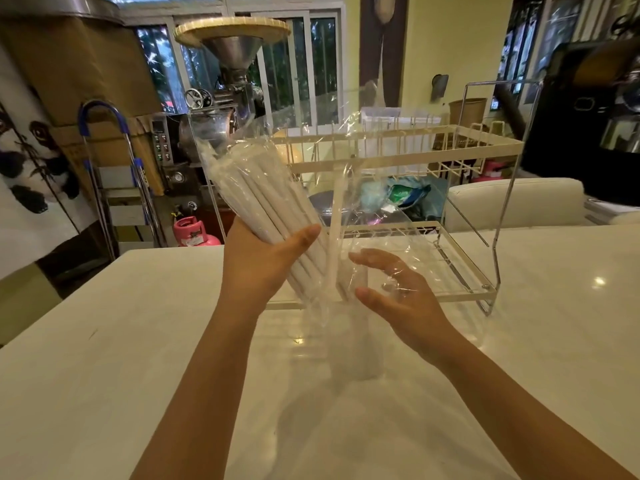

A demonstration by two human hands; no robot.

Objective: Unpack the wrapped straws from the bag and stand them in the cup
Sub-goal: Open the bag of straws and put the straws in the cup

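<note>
My left hand (263, 261) grips a bundle of white wrapped straws (249, 188) that lies inside a clear plastic bag (311, 150), tilted up to the left above the table. One straw (335, 237) stands nearly upright, apart from the bundle. Its lower end reaches into a faint clear cup (356, 355) on the table. My right hand (398, 296) hovers beside the cup's top with fingers spread. Loose film of the bag drapes over its fingers. Whether the hand pinches the film is hard to tell.
A white two-tier wire dish rack (460, 147) stands just behind my hands on the pale marble table (138, 341). Beyond the table are a metal grinder machine (225, 109), a pink gas bottle (194, 232) and a white sofa (519, 202).
</note>
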